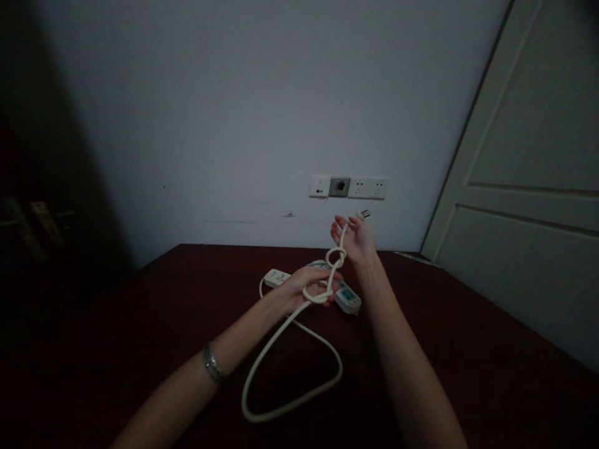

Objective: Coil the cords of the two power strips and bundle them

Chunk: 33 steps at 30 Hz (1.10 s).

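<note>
A pale power cord (267, 345) runs up from a wide loop over the table, with two loose knots or loops in its upper part. My left hand (304, 285) lies under the lower knot, palm up, its fingers partly bent round the cord. Higher up and to the right, my right hand (358, 240) holds the cord near its end, fingers curled. The plug (364, 214) with its metal prongs sticks out beyond that hand. Behind my left hand lies a white power strip (276, 277). A part with teal sockets (347, 298) shows to the right; whether both are one strip is hidden.
The dark red table (187, 299) reaches to a pale wall (210, 125). Wall sockets (367, 188) and a grey socket plate (339, 186) sit just above the table's back edge. A white panelled door (528, 156) stands at the right. The left side is dark.
</note>
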Each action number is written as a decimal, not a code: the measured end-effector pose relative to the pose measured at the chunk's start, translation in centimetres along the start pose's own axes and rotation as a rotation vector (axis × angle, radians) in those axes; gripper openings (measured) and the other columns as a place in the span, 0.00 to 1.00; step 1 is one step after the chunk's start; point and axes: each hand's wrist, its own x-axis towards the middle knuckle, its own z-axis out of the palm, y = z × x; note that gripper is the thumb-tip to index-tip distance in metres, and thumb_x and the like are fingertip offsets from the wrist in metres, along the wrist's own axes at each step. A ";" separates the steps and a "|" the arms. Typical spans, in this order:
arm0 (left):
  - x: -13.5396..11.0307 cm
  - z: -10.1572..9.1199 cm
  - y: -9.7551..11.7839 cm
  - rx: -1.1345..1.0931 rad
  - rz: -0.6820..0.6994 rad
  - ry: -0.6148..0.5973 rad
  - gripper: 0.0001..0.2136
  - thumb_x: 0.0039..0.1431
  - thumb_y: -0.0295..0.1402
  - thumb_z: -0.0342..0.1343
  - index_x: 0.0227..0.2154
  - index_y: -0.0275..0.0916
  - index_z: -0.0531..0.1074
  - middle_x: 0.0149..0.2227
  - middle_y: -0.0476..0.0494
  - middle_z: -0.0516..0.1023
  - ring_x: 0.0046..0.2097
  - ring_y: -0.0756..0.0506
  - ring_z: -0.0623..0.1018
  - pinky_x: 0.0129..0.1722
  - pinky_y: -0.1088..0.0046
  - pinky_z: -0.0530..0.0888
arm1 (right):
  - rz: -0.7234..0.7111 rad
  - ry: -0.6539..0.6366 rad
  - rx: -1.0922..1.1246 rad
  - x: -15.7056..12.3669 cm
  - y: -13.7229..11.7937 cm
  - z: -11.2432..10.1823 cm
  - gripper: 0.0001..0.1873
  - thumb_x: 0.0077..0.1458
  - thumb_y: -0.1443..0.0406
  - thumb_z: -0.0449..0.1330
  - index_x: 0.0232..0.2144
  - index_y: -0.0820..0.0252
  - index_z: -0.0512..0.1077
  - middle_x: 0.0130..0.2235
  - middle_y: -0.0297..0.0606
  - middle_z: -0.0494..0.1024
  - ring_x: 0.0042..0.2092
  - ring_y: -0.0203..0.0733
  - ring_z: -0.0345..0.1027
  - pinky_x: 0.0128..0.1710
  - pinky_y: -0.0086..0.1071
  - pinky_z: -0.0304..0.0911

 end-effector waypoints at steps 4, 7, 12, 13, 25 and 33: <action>0.6 -1.5 0.7 -0.085 -0.022 0.111 0.11 0.58 0.30 0.43 0.31 0.28 0.68 0.20 0.43 0.70 0.19 0.49 0.71 0.20 0.75 0.69 | 0.154 -0.158 -0.139 -0.2 1.7 0.6 0.09 0.57 0.71 0.45 0.32 0.64 0.65 0.17 0.28 0.64 0.16 0.27 0.56 0.13 0.19 0.56; 0.4 -1.9 0.5 -0.209 -0.035 0.092 0.13 0.57 0.33 0.43 0.30 0.28 0.68 0.20 0.42 0.70 0.21 0.48 0.72 0.22 0.73 0.71 | 0.095 -0.164 -0.135 0.0 2.4 0.6 0.08 0.56 0.71 0.46 0.33 0.64 0.65 0.14 0.22 0.54 0.12 0.24 0.42 0.08 0.17 0.39; -0.2 -1.3 0.0 -0.405 0.033 0.032 0.10 0.55 0.33 0.47 0.30 0.31 0.68 0.25 0.41 0.72 0.24 0.49 0.73 0.20 0.78 0.69 | -0.067 -0.102 -0.106 0.7 1.3 -0.3 0.07 0.56 0.72 0.46 0.32 0.62 0.63 0.14 0.20 0.50 0.12 0.24 0.39 0.08 0.17 0.36; -0.2 -1.0 -0.1 -0.430 0.071 0.020 0.09 0.56 0.33 0.47 0.31 0.32 0.67 0.26 0.41 0.73 0.24 0.49 0.73 0.19 0.80 0.69 | -0.091 -0.087 -0.100 0.8 0.9 -0.6 0.06 0.56 0.72 0.46 0.31 0.62 0.63 0.14 0.20 0.50 0.12 0.23 0.39 0.09 0.17 0.36; -0.3 3.1 -2.2 -0.331 0.184 0.111 0.12 0.50 0.32 0.55 0.36 0.41 0.60 0.28 0.51 0.70 0.22 0.52 0.73 0.20 0.79 0.71 | -0.153 0.090 -0.075 2.2 1.0 -2.2 0.08 0.53 0.74 0.45 0.28 0.64 0.62 0.14 0.19 0.48 0.12 0.22 0.37 0.09 0.17 0.34; 0.0 4.3 -2.8 -0.193 0.179 0.248 0.10 0.49 0.31 0.55 0.30 0.39 0.58 0.26 0.56 0.67 0.13 0.61 0.57 0.09 0.86 0.58 | -0.243 0.172 -0.090 3.1 0.9 -3.3 0.08 0.52 0.75 0.45 0.28 0.63 0.61 0.14 0.19 0.48 0.12 0.22 0.37 0.10 0.18 0.34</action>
